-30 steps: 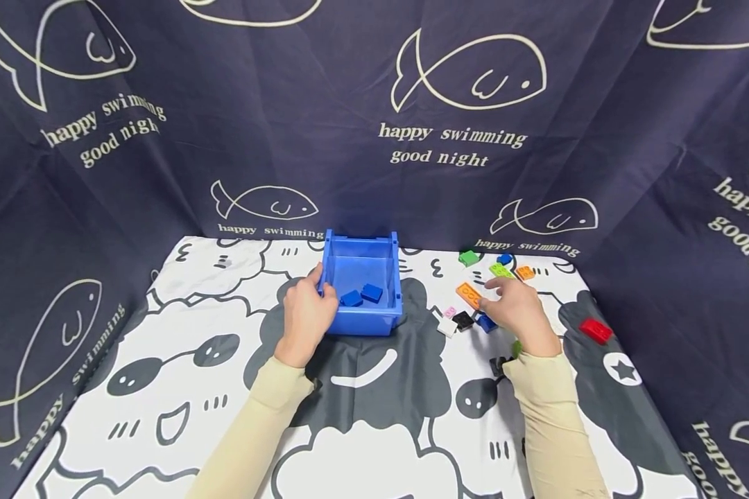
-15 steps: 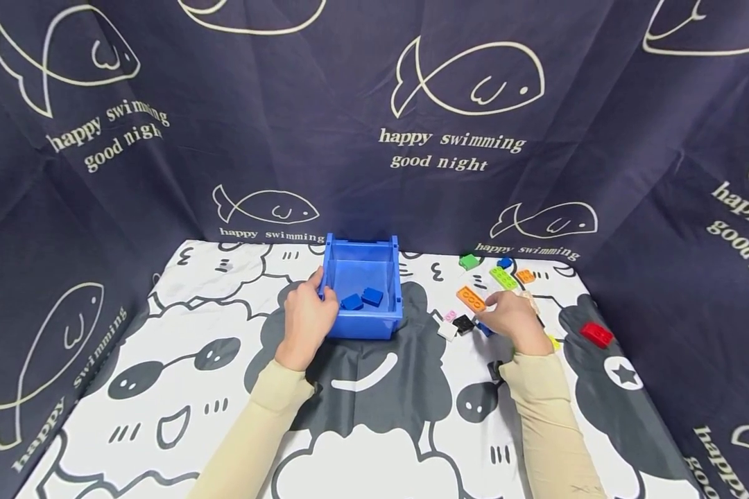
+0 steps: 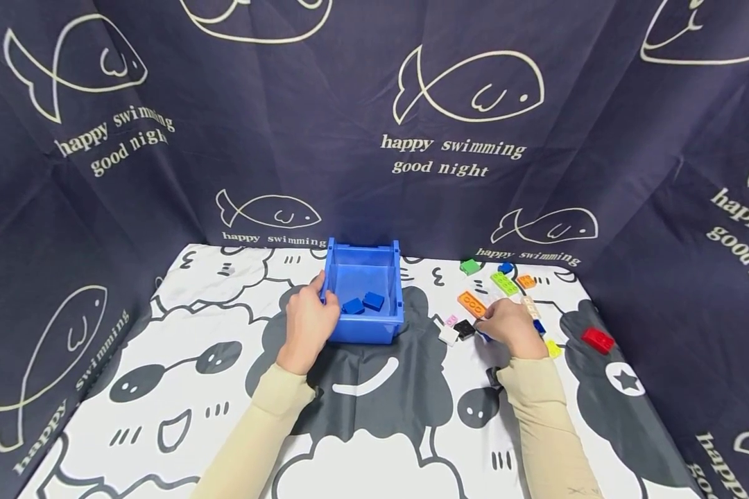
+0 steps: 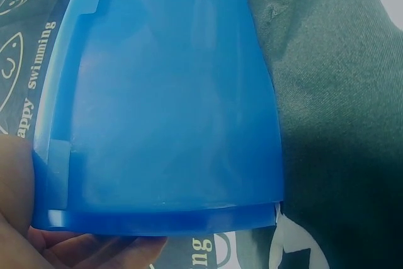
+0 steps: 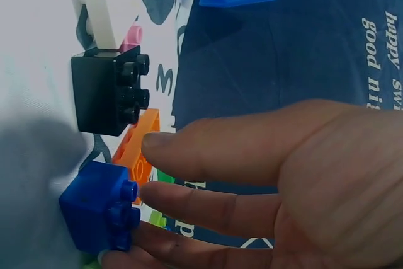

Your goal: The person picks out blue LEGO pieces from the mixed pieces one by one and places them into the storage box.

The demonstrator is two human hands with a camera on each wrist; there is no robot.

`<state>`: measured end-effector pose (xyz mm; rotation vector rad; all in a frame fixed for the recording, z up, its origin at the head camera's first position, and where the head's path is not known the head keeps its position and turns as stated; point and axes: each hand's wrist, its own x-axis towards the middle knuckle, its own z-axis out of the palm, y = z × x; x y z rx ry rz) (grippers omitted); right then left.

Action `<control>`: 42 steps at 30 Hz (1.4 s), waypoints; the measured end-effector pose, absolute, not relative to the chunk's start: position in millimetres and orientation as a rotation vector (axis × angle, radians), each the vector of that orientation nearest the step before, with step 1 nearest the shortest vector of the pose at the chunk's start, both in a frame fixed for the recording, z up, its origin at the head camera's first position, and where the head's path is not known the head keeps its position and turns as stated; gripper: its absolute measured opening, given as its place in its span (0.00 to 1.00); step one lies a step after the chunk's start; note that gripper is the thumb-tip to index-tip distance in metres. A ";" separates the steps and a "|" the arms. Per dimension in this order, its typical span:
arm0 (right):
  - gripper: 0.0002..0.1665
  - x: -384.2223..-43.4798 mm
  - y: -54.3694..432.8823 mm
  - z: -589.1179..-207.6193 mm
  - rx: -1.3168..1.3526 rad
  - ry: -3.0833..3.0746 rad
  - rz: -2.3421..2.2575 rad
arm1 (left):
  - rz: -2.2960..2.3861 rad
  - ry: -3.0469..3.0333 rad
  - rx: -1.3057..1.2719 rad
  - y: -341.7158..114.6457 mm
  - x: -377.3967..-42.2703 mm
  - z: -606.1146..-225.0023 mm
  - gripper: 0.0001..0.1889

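Observation:
A blue plastic bin (image 3: 363, 327) stands at the back centre in the head view, with two blue bricks (image 3: 373, 301) on its floor. My left hand (image 3: 308, 315) grips the bin's left wall; in the left wrist view the bin's side (image 4: 170, 105) fills most of the picture. Over the scattered bricks at the right is my right hand (image 3: 507, 324). In the right wrist view its thumb and fingers are spread apart, the fingertips beside the studs of a blue brick (image 5: 97, 206); whether they touch is unclear. A black brick (image 5: 104, 92) and an orange brick (image 5: 137, 146) lie close by.
A white brick (image 3: 448, 335) and a pink one (image 3: 451, 320) lie left of the right hand. Behind it are green (image 3: 470, 267) and lime (image 3: 504, 283) bricks. A red brick (image 3: 598, 339) sits far right. A dark fish-print curtain (image 3: 349, 125) rises behind the table.
My right hand has moved back from the orange brick, toward me and down to the blue brick. The left hand keeps its grip on the bin. The head view has tilted slightly upward.

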<state>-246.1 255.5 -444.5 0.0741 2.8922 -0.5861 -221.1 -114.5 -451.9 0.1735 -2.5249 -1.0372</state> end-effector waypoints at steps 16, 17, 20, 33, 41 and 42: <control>0.07 -251.2 254.7 -454.8 0.110 2.897 -0.523 | -1.043 -2.504 0.160 -115.4 -222.0 -453.1 0.25; 0.06 -251.4 254.0 -456.1 0.111 2.897 -0.519 | -1.043 -2.505 0.162 -115.4 -221.8 -452.9 0.25; 0.04 -250.9 252.1 -457.3 0.090 2.901 -0.516 | -1.054 -2.514 0.173 -115.0 -221.3 -452.8 0.26; 0.04 -248.2 245.1 -456.5 0.110 2.857 -0.513 | -1.065 -2.527 0.190 -114.6 -221.1 -452.6 0.26; 0.06 -247.6 246.2 -456.8 0.103 2.858 -0.528 | -1.077 -2.528 0.183 -114.4 -220.6 -451.9 0.26; 0.06 -247.7 246.8 -457.4 0.097 2.864 -0.530 | -1.077 -2.528 0.184 -114.3 -220.4 -452.0 0.26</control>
